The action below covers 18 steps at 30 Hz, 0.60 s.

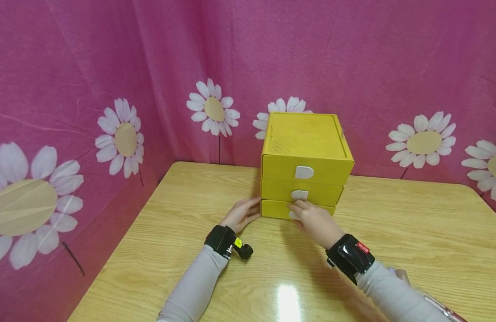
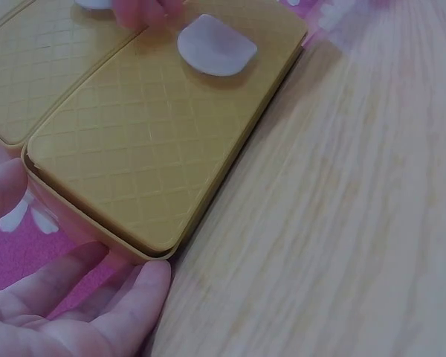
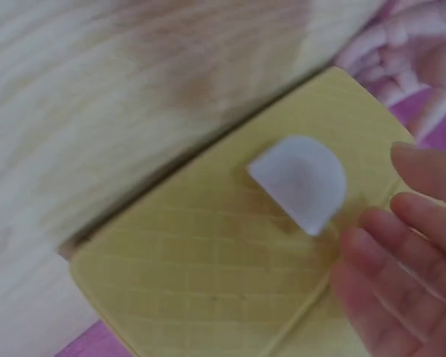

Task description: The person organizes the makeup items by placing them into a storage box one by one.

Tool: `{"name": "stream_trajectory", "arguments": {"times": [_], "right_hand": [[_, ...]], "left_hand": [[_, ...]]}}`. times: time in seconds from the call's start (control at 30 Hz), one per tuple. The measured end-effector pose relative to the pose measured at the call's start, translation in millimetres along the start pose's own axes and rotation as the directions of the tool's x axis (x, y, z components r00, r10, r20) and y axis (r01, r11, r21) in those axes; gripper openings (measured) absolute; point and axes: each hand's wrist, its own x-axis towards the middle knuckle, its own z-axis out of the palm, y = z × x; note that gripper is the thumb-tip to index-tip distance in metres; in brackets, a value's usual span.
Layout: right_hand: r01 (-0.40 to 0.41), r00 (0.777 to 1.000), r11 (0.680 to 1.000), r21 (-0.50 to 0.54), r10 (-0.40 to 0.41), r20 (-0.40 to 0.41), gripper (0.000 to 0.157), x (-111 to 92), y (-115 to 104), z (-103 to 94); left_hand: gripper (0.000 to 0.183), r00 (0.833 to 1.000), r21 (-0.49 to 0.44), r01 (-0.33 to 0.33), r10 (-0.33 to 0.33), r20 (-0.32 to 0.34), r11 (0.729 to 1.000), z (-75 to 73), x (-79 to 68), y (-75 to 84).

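A yellow three-drawer box [image 1: 304,134] stands on the wooden table, each drawer front bearing a white half-round tab. All drawers look closed. My left hand [image 1: 241,214] is at the box's lower left side, and its fingertips [image 2: 152,275] touch the bottom corner in the left wrist view. My right hand [image 1: 315,223] is in front of the bottom drawer [image 1: 274,209], partly covering its white tab [image 3: 301,182] in the head view. In the right wrist view, its loosely bent fingers are beside that tab with nothing gripped.
Behind the wooden table [image 1: 183,192] hangs a pink curtain [image 1: 240,44] printed with white daisies, close to the back of the box. Partly hidden by my right sleeve, a reddish shiny object [image 1: 447,308] lies at the lower right.
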Motion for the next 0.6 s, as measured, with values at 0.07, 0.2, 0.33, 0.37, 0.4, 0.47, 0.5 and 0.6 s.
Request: {"name": "stream_trajectory", "arguments": {"times": [0.07, 0.2, 0.33, 0.37, 0.4, 0.47, 0.5, 0.6], "right_hand": [[-0.005, 1.000, 1.000, -0.014, 0.005, 0.009, 0.038, -1, 1, 4.9], [-0.008, 1.000, 1.000, -0.028, 0.008, 0.005, 0.034, -3, 3, 13.0], [0.003, 1.000, 0.999, -0.047, -0.004, -0.011, 0.026, -2, 3, 19.4], [0.006, 1.000, 0.999, -0.052, -0.006, -0.014, 0.024, -2, 3, 20.5], [0.007, 1.000, 0.998, -0.061, -0.007, -0.015, 0.021, -1, 3, 21.5], [0.003, 1.000, 0.997, -0.078, -0.004, -0.015, 0.017, 0, 3, 22.4], [0.000, 1.000, 0.996, -0.089, -0.001, -0.012, 0.015, 1, 2, 22.8], [-0.009, 1.000, 0.994, -0.112, 0.008, -0.010, 0.012, 2, 2, 23.5]], "left_hand": [[0.043, 1.000, 0.003, 0.005, -0.005, -0.008, 1.000, 0.0, 0.3, 0.0], [0.043, 1.000, 0.003, 0.012, -0.012, -0.014, 1.000, 0.0, 0.6, -0.2], [0.043, 1.000, 0.006, 0.008, -0.008, -0.011, 1.000, 0.1, 0.3, 0.3], [0.043, 1.000, 0.007, 0.006, -0.006, -0.011, 1.000, 0.1, 0.2, 0.4], [0.043, 1.000, 0.008, 0.003, -0.003, -0.008, 1.000, 0.1, 0.1, 0.5], [0.043, 1.000, 0.008, 0.001, -0.001, -0.005, 1.000, 0.2, -0.2, 0.7], [0.043, 1.000, 0.008, 0.001, -0.001, -0.005, 1.000, 0.2, -0.3, 0.8], [0.043, 1.000, 0.009, 0.002, -0.002, -0.004, 1.000, 0.2, -0.4, 0.9]]}}
